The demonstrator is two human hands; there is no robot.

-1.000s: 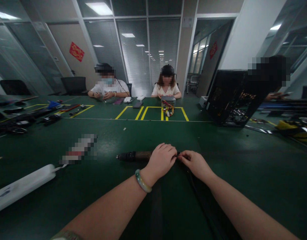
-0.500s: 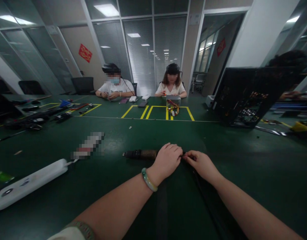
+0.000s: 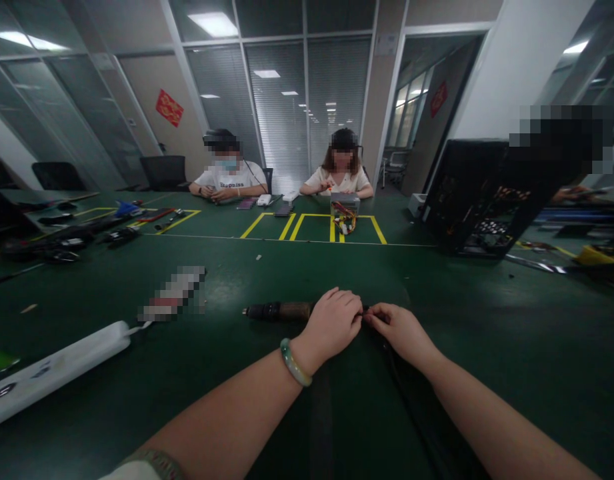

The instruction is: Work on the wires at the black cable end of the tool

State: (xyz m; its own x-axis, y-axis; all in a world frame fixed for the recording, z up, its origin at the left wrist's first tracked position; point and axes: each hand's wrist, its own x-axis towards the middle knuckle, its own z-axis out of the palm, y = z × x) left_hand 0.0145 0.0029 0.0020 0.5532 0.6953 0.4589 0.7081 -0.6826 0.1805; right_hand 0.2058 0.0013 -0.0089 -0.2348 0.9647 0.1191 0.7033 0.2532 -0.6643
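Observation:
A dark electric screwdriver (image 3: 291, 311) with a brownish grip lies flat on the green table, its metal tip pointing left. My left hand (image 3: 335, 322), with a jade-like bangle at the wrist, is wrapped over its rear part. At the tool's tail end, my right hand (image 3: 397, 327) is closed in a pinch on the black cable (image 3: 394, 363), close to my left fingertips. From there the cable runs down toward the table's near edge. The joint between cable and tool is mostly hidden by my fingers.
A long white device (image 3: 61, 370) lies at left with a blurred tag at its end. A black computer case (image 3: 467, 200) stands at right. Across the table, two people sit behind a power supply (image 3: 345, 203) with coloured wires. Tools and cables (image 3: 77, 233) crowd the far left.
The view has shifted slightly, moving the nearby things a little left in the picture. Both hands keep the same hold on the screwdriver and its cable.

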